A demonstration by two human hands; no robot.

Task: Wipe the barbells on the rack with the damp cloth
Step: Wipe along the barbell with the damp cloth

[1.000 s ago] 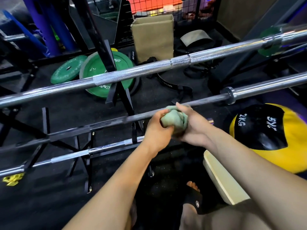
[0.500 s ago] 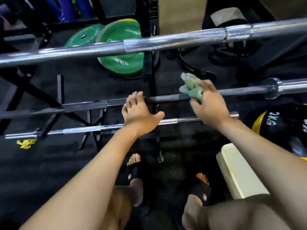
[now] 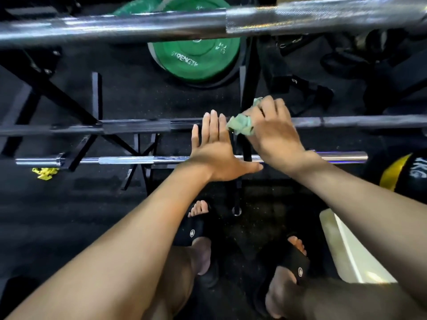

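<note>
The right hand (image 3: 271,132) clutches the bunched green cloth (image 3: 240,124) against the dark middle barbell (image 3: 346,122), now further left along it than half a second ago and just beside the left hand (image 3: 216,148). That left hand, fingers straight, has stayed on the same bar. The chrome upper barbell (image 3: 138,27) now looms closer overhead.
</note>
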